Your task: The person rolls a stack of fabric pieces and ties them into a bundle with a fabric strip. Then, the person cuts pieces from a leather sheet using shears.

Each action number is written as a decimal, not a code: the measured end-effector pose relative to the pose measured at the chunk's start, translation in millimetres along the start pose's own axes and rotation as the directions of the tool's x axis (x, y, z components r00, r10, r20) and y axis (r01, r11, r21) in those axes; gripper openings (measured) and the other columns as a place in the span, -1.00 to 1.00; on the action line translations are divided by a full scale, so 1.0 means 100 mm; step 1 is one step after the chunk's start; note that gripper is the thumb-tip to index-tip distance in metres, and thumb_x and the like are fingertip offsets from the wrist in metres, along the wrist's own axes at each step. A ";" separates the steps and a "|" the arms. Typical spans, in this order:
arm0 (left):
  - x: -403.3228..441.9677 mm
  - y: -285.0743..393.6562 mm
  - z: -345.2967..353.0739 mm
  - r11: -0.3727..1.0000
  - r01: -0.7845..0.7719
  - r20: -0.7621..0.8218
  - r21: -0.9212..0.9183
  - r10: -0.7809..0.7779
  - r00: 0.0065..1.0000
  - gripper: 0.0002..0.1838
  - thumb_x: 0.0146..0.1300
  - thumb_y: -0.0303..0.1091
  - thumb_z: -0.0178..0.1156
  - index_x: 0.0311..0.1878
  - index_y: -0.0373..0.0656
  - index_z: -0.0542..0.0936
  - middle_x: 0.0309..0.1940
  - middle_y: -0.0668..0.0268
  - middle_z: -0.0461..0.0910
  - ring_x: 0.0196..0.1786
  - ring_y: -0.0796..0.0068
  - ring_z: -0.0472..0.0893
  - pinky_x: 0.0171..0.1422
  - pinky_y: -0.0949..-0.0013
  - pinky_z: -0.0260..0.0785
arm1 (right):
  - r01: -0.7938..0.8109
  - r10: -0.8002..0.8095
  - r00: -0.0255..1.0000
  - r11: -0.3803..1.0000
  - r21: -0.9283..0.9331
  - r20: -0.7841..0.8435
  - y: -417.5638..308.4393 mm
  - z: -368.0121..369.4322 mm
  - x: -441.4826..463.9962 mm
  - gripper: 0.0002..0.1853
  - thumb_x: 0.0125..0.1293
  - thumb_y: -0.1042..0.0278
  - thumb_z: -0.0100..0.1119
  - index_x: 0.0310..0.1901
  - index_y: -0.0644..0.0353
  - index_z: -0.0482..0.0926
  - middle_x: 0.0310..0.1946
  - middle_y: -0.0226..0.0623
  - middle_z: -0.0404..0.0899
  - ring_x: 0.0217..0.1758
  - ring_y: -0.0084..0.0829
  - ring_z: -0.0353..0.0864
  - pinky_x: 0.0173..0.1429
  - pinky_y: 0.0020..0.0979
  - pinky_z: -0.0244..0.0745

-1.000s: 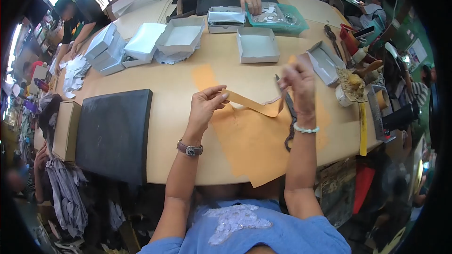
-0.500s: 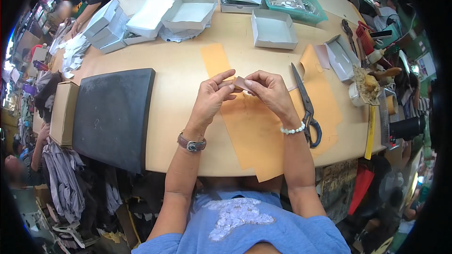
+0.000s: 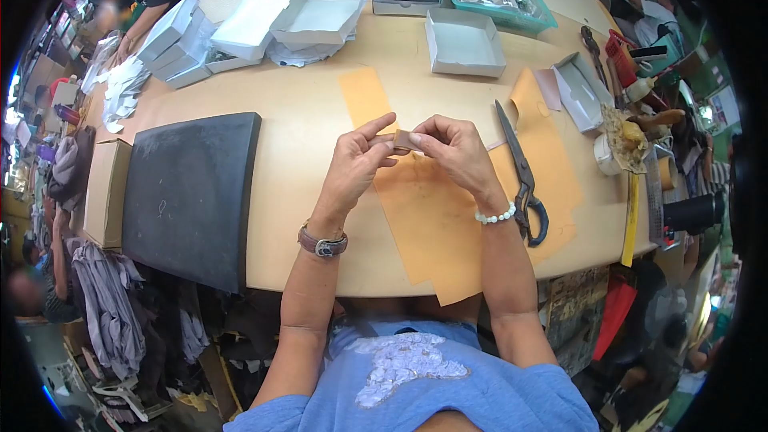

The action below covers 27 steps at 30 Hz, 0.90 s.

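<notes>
A small brown strip [image 3: 403,141] is pinched between both hands above the orange sheet [image 3: 432,224]. My left hand [image 3: 357,162] holds its left end between thumb and fingers, with the index finger raised. The other end is gripped by my right hand [image 3: 458,154]. The strip looks curled or folded, and part of it is hidden by the fingers. Black-handled scissors [image 3: 522,172] lie just right of my right hand, on more orange material [image 3: 552,168].
A black slab [image 3: 192,200] and a brown box [image 3: 107,192] lie on the left. White boxes [image 3: 466,42] and a teal tray [image 3: 540,16] stand farther back. A glue pot [image 3: 606,155] and yellow strip [image 3: 631,220] are on the right. A person [image 3: 152,0] is at the back left.
My right hand has come down and left from its raised place to meet my left hand. The long strip stretched between them now shows only as a short curled piece. The view has shifted.
</notes>
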<state>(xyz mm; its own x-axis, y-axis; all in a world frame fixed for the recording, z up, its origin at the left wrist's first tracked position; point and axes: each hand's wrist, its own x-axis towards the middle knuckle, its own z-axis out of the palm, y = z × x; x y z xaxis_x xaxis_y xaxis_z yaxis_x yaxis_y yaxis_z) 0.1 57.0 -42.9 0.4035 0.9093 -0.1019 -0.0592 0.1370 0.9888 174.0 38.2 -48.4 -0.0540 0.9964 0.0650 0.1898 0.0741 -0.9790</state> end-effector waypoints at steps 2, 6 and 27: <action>0.00 0.01 0.00 1.000 0.000 -0.002 0.002 0.000 1.000 -0.50 0.20 -0.49 -0.01 0.21 -0.48 0.23 -0.16 0.12 0.60 -0.16 0.47 0.61 -0.13 0.52 0.46 | 0.012 -0.012 1.000 1.000 0.000 -0.006 0.01 0.01 0.00 -0.82 0.16 0.40 0.15 -0.34 0.38 0.58 -0.51 -0.38 0.57 -0.46 -0.66 0.44 -0.35 -0.59 0.38; 0.01 -0.03 -0.01 1.000 -0.020 -0.004 0.019 0.020 1.000 -0.49 0.22 -0.41 0.02 0.22 -0.42 0.25 -0.19 0.13 0.61 -0.16 0.46 0.62 -0.13 0.52 0.47 | 0.020 -0.020 1.000 1.000 -0.016 -0.018 0.03 0.02 0.01 -0.82 0.14 0.41 0.15 -0.34 0.39 0.58 -0.51 -0.35 0.59 -0.46 -0.65 0.46 -0.34 -0.58 0.40; -0.01 0.01 -0.07 0.981 -0.170 -0.075 0.096 0.177 0.981 -0.48 0.22 -0.46 0.12 0.20 -0.46 0.25 -0.28 0.19 0.64 -0.27 0.58 0.61 -0.22 0.56 0.44 | -0.054 0.058 0.998 0.982 -0.180 0.015 -0.41 -0.10 -0.26 -0.81 0.11 0.36 0.22 -0.37 0.36 0.58 -0.59 -0.31 0.54 -0.55 -0.58 0.42 -0.42 -0.51 0.34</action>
<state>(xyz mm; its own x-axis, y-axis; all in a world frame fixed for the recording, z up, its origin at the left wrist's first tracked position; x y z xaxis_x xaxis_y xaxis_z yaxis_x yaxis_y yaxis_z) -6.1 59.3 -42.1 0.3172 0.9460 0.0670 -0.0394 -0.0575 0.9976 177.8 10.0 -7.9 -0.0578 0.9983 0.0050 0.3655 0.0258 -0.9305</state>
